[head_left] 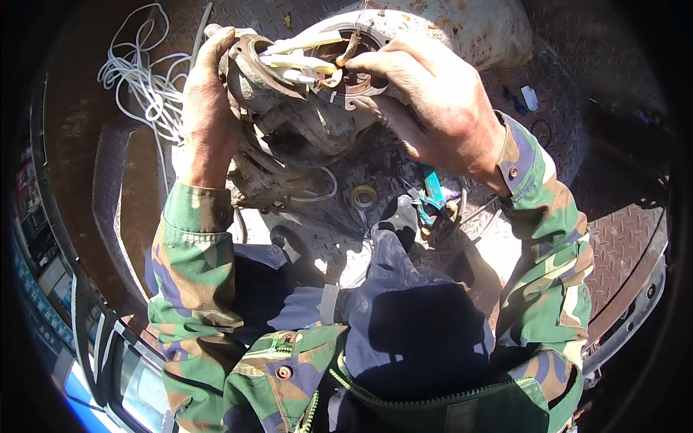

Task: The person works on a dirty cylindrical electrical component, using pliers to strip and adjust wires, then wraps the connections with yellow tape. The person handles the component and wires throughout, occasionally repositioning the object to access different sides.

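Observation:
A dirty, grey cast-metal housing point(317, 126), which looks like part of a motor or pump, stands in front of me with its round opening facing up. My left hand point(211, 108) grips its left side, thumb over the rim. Several wires in pale sleeves point(299, 61) come out of the opening. At their ends, my right hand point(440, 101) is bent over the opening. Its forefinger touches a brown wire point(350, 50), while its thumb lies lower, by the rim. The other right fingers are partly hidden.
A loose coil of white cord point(148, 94) lies at the left. Between my feet and the housing are a yellow tape roll point(363, 195) and teal-handled tools point(433, 191). A large rust-spotted pale body point(469, 32) lies behind. The tread-plate floor point(628, 216) has a raised edge.

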Tool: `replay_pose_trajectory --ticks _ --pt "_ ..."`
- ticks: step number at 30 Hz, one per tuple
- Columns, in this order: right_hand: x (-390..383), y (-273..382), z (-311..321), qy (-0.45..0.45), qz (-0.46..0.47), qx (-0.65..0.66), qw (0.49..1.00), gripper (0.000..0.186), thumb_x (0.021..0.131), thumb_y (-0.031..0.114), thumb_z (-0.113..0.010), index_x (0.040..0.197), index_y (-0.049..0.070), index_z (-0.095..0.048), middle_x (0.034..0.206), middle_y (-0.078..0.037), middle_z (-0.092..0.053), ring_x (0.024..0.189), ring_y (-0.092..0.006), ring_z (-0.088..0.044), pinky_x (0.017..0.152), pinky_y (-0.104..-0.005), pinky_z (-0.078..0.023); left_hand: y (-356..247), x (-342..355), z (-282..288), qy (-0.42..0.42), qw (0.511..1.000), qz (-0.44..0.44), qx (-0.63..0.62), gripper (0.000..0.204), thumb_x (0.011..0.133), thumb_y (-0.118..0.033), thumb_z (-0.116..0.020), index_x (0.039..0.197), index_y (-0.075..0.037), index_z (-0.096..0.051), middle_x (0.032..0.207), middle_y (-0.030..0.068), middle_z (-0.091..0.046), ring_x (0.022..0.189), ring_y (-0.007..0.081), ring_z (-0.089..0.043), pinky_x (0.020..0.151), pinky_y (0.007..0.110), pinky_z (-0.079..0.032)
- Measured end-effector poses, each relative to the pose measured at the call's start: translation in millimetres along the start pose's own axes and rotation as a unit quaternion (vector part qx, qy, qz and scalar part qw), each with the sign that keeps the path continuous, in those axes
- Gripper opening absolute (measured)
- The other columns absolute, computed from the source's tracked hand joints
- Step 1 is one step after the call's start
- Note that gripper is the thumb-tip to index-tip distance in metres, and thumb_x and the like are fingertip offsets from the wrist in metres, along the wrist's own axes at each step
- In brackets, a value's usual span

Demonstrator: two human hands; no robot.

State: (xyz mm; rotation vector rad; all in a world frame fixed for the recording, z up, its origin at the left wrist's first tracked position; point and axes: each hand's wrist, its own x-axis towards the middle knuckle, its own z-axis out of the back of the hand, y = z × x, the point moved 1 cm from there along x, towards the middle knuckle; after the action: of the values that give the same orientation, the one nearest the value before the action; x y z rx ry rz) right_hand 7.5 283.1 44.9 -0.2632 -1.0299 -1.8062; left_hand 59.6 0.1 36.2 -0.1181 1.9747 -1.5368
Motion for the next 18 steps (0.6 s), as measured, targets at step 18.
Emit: replay_pose_trajectory --ticks 18 --pt "-245.3 66.7 -163.7 0.208 -0.387 0.001 0.899 0.038 0.089 0.024 -0.085 0.112 -0.001 -0.069 0.100 -0.022 -0.072 0.081 -0.0467 -0.073 0.071 -0.0528 -0.062 164.3 -155.7 24.3 0.067 0.891 0.130 0.429 0.046 0.095 -0.014 -0.076 0.135 0.005 -0.068 0.120 0.0236 -0.079 0.111 0.0258 -0.076 0.100 0.037 -0.057"
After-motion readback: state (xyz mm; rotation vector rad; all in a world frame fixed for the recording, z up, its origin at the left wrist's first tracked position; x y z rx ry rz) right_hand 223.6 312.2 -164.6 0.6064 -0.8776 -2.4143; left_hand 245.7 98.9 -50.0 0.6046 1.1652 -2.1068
